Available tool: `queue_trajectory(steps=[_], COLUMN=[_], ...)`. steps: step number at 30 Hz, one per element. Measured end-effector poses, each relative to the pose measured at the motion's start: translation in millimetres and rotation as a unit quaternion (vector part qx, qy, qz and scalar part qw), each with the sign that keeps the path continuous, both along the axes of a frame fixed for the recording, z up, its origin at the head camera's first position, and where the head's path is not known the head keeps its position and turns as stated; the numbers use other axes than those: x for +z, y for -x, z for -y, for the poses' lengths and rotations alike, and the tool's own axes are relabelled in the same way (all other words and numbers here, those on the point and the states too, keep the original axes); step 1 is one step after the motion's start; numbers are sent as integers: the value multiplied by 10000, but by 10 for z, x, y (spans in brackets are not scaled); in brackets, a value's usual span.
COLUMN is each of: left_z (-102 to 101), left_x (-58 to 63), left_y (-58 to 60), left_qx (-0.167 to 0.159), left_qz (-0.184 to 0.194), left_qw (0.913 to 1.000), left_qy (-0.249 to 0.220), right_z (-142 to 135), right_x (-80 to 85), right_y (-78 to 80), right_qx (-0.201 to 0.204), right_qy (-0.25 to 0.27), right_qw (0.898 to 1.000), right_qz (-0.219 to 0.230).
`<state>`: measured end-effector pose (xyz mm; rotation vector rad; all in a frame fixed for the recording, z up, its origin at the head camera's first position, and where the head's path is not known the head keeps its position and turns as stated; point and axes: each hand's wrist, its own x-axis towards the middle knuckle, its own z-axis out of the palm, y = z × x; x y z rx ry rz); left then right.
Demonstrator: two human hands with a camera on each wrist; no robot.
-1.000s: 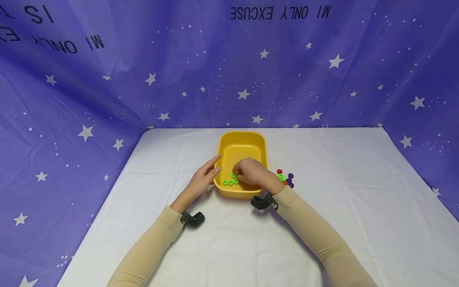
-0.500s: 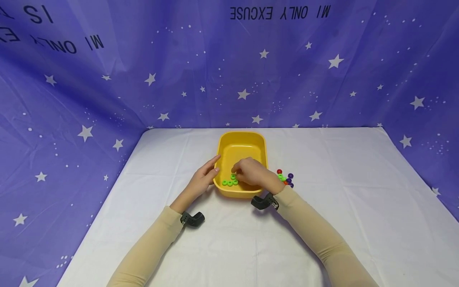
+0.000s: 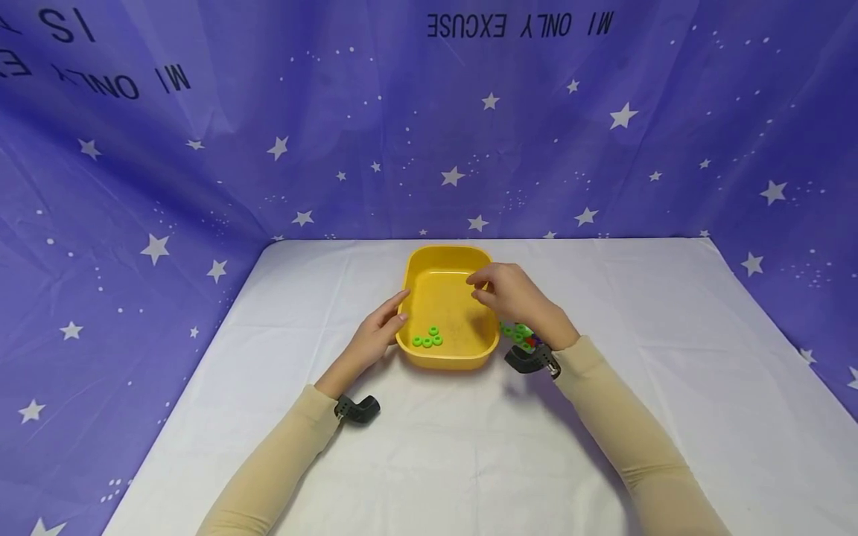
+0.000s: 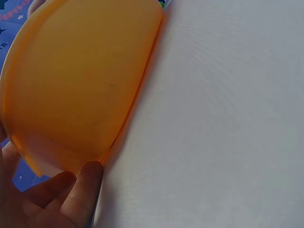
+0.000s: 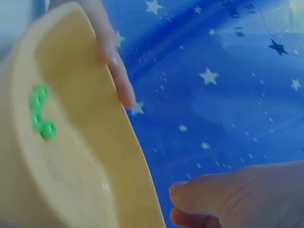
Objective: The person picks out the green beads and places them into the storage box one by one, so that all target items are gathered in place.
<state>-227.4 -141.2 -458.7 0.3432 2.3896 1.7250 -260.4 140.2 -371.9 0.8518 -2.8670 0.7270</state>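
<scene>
A yellow plastic tub (image 3: 450, 363) stands on the white cloth, with several green beads (image 3: 427, 342) grouped in its near left corner. My left hand (image 3: 372, 339) holds the tub's left side, thumb at the rim; in the left wrist view its bent fingers (image 4: 85, 190) press against the outer wall. Over the tub's right rim hovers my right hand (image 3: 519, 294), fingers loosely bent and nothing seen between them. Its thumb and fingertips (image 5: 179, 192) show near each other in the right wrist view. Just right of the tub lie more beads (image 3: 518, 333), green and red among them, partly hidden under the right wrist.
A black wrist mount (image 3: 358, 409) sits on the left forearm and another black mount (image 3: 526, 359) on the right one, close to the loose beads. White cloth (image 3: 415, 461) covers the table. A purple star-printed curtain (image 3: 375, 119) encloses the back and sides.
My right hand has lifted out of the tub and moved right, over its right rim. The green beads in the corner are now in plain sight. My left hand stays at the tub.
</scene>
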Motion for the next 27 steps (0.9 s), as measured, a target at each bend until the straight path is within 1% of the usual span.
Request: queue_trajectory(steps=[2,5,9,12,16,20,27], left_z=[3,5,7,7,-2,-8,-5], left_x=[0,-4,-6,-4,5,3,-17], left_y=[5,15,21,16,3,0,13], left_qx=[5,12,21,35,54,46,54], left_qz=[-3,-17,1,25,32,12,15], left_qw=[10000,10000,10000,10000,10000,10000,10000], left_qy=[10,37,46,46,45,24,21], right_z=[-112,-271,-445,-533,-603,-641,-622], right_x=[22,-4,-103,-184,-265,-319,-387], right_y=[-3,10,23,15,1,0,11], right_qx=[-151,-257,-362,-459,-523,-498,-443], right_qy=[18,-10,-86,-190,-248,-217,-217], right_qw=[9999,9997,9993,9987,9981,9982,9983], right_qz=[14,-35,-55,64,224,260,324])
